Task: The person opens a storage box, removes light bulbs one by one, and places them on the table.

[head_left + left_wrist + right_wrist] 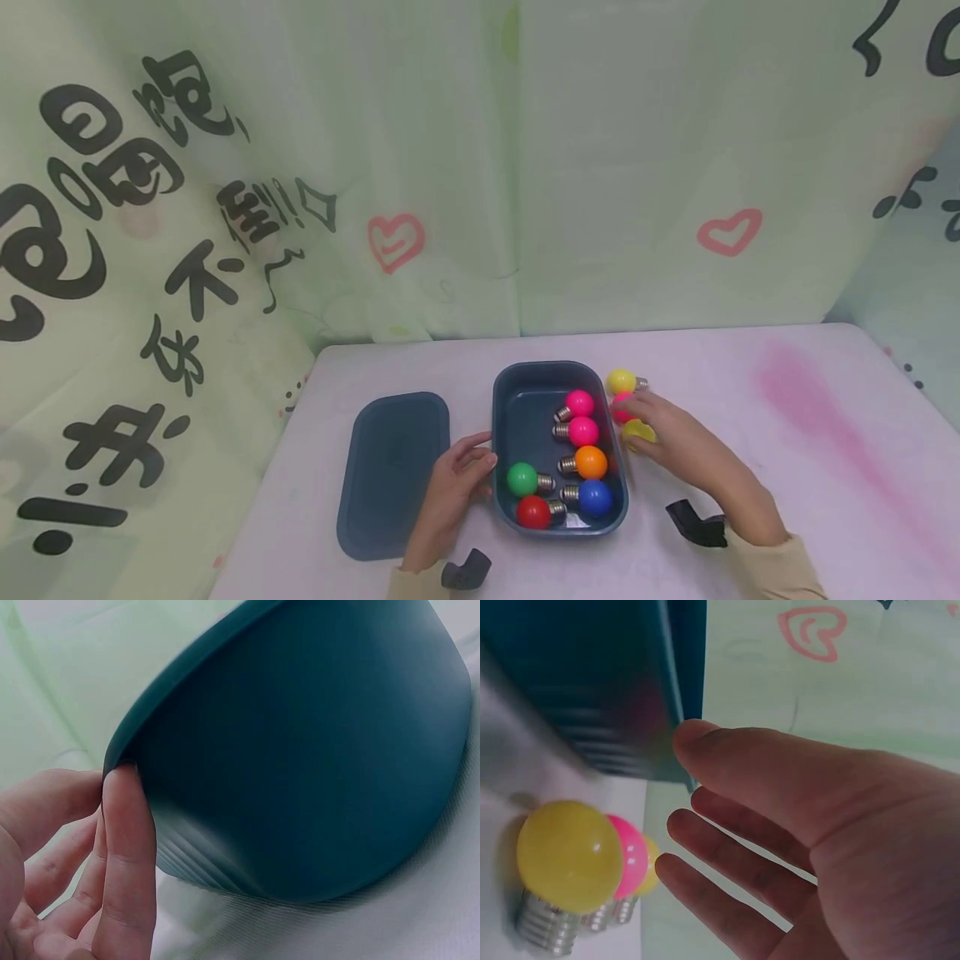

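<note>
Just beside my right grip [681,435], whose fingers hang spread and empty, lies the nearest yellow bulb [570,855], its screw base [547,925] pointing away from the tray [528,425], whose far rim my left grip [455,490] pinches.

I'm on the head camera now, looking forward and down from well back: desk [720,400] across the lower part, curtain [615,125] above. Over to my left wrist, very close and tilted, the container [315,750] filling the centre and upper right. And my right wrist, close too, turned sideways: bulbs [570,855] lower left, container upper left, both shared with the head view, below and right of its centre.
</note>
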Action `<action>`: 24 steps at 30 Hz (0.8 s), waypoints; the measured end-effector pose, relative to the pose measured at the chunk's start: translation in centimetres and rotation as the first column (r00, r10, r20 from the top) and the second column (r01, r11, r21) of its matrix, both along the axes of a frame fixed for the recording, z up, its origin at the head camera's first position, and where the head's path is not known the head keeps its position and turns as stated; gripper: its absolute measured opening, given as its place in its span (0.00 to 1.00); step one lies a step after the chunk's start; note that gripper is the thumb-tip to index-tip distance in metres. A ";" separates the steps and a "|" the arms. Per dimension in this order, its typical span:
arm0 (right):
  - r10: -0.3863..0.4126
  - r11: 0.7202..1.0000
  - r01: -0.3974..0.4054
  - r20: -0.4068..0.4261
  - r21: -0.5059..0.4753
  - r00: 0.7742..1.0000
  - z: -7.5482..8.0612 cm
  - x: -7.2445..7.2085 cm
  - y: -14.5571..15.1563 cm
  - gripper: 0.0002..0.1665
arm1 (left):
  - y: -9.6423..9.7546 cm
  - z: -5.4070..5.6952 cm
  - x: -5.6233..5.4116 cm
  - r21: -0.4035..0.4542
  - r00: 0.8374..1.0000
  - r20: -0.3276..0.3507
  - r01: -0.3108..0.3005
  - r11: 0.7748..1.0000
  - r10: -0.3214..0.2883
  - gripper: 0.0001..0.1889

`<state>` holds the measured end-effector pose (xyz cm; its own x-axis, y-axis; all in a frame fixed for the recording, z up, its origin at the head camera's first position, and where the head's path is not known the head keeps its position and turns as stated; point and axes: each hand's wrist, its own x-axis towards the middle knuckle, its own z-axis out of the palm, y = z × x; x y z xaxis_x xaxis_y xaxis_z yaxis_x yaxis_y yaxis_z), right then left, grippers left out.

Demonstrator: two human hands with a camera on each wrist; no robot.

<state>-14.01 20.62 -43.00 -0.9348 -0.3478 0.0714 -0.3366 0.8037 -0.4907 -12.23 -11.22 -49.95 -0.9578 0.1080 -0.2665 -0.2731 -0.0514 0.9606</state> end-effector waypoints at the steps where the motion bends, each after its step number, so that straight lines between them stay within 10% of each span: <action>1: 0.005 1.000 -0.005 -0.001 -0.005 1.000 0.1 0.0 -0.3 0.25 | 0.0 0.0 0.0 -0.001 1.000 -0.002 0.001 1.000 -0.001 0.25; 24: 0.119 0.993 -0.119 -0.018 0.002 0.993 1.1 1.4 -4.9 0.25 | -0.1 -0.5 0.0 -0.003 1.000 -0.026 0.002 1.000 -0.002 0.26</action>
<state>-12.61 15.68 -41.90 -0.8854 -0.4565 0.0877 -0.4386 0.7581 -0.4826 -12.26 -11.30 -50.42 -0.9642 0.1089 -0.2417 -0.2479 -0.0477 0.9676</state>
